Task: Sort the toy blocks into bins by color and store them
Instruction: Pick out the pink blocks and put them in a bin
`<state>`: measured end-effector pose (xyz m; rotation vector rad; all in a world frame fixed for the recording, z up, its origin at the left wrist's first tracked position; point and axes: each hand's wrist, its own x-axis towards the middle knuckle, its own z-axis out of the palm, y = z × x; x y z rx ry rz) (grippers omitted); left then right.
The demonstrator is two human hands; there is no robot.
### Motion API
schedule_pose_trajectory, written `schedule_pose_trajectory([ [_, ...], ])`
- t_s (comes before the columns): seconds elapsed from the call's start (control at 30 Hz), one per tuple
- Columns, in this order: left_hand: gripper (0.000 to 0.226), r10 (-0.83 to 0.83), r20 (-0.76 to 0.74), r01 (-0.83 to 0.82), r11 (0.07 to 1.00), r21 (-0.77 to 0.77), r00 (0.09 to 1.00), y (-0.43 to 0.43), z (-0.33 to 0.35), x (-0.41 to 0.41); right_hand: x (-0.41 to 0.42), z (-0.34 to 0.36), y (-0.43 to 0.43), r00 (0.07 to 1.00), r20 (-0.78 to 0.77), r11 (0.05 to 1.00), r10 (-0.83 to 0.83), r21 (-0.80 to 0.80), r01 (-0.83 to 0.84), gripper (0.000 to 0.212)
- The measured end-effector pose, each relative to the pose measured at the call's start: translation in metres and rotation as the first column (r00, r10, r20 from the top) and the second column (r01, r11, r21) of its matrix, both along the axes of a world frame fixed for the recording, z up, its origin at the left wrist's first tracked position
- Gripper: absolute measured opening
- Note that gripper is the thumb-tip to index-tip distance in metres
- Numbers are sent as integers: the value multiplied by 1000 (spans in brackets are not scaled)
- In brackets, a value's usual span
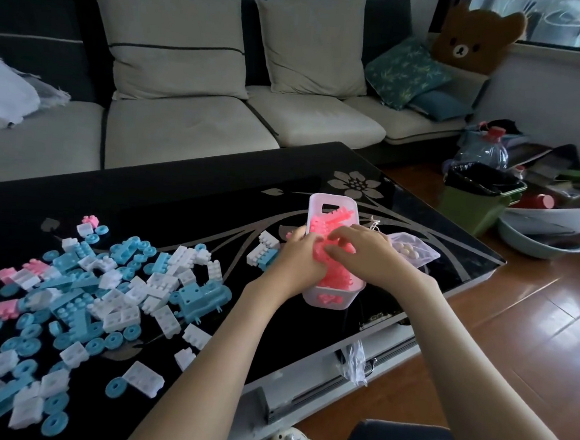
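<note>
A translucent white bin (324, 299) stands on the black glass table (187, 192), filled with pink blocks (322, 224). My left hand (299, 258) lies over the bin's left side, fingers curled into the pink blocks. My right hand (365, 251) reaches in from the right, fingertips bent down onto the same pile. A wide scatter of blue and white blocks (112, 290) covers the table's left part, with a few pink blocks (6, 308) among them. What each hand pinches is hidden.
A small clear bag (416, 252) with pale pieces lies right of the bin. A sofa with cushions (185, 123) runs behind the table. A green waste bin (471, 205) and clutter sit on the wooden floor at right.
</note>
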<state>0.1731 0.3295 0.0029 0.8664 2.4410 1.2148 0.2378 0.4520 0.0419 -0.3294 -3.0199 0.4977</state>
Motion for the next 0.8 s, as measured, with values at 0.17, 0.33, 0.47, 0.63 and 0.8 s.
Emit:
schedule_pose_trajectory([
  [0.17, 54, 115, 27, -118, 979, 165, 993, -2, -5, -13, -7, -13, 6, 999, 5, 999, -38, -33, 38, 38],
  [0.33, 38, 223, -422, -320, 931, -176, 879, -19, -15, -52, -8, -20, 16, 1000, -9, 994, -3, -107, 2, 36],
  [0.47, 40, 13, -385, -223, 833, -506, 923, -11, -22, -65, -8, -14, 17, 997, 59, 993, 54, -107, -48, 47],
  [0.63, 35, -18, -432, -231, 826, -515, 902, 1, -22, -69, 3, 4, 18, 957, 229, 984, 176, -77, -163, 80],
  [0.8, 39, -44, -419, -177, 863, -473, 907, 3, -22, -62, 6, -11, -2, 928, 291, 967, 233, 34, -254, 112],
])
